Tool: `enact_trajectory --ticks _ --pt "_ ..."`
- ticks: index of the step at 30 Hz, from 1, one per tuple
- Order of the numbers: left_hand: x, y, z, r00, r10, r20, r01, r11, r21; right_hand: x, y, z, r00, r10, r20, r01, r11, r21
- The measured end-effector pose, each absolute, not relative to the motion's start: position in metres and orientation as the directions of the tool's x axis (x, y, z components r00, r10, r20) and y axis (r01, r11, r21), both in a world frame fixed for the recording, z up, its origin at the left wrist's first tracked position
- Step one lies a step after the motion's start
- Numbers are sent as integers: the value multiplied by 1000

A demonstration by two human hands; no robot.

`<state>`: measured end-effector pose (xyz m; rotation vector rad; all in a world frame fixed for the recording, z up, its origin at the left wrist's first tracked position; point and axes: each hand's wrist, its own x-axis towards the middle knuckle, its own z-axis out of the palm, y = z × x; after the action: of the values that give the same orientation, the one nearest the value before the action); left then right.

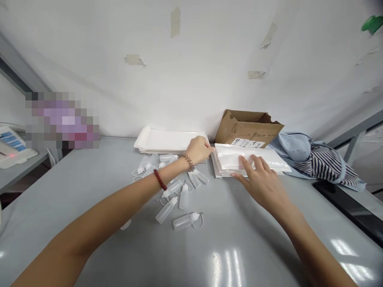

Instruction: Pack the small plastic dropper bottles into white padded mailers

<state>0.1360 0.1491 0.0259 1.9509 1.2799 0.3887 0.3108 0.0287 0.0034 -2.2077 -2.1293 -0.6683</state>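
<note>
My left hand (200, 149) reaches across the grey table (89, 207) and pinches the left edge of a stack of clear plastic bags (269, 159). My right hand (259, 175) lies flat on the front of that same stack, fingers stretched out. Several small translucent squeeze bottles (176, 199) with white caps lie scattered under and beside my left forearm. A second stack of white flat bags (167, 140) rests behind the bottles against the wall.
An open cardboard box (248, 128) lies on its side behind the bag stack. Blue and striped cloth (317, 159) is heaped at the right. A dark slot (350, 209) runs along the table's right edge. A white device (12, 147) sits at far left.
</note>
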Motion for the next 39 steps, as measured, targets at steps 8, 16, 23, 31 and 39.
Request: enact_trajectory --ticks 8,16,23,31,39 --pt "35 182 30 476 873 110 805 -483 345 302 25 -1 -29 937 349 930 -103 353" --pt "3 194 11 517 834 191 778 -551 303 292 27 -8 -93 884 459 971 -22 240" --pt "-4 201 7 518 826 222 752 -564 341 269 20 -9 -233 782 578 972 184 144" --pt "-6 204 13 542 820 185 739 -569 360 264 16 -5 -259 748 611 957 286 55" --pt "-5 204 20 623 768 150 727 -639 250 258 13 -6 -282 739 612 942 334 31"
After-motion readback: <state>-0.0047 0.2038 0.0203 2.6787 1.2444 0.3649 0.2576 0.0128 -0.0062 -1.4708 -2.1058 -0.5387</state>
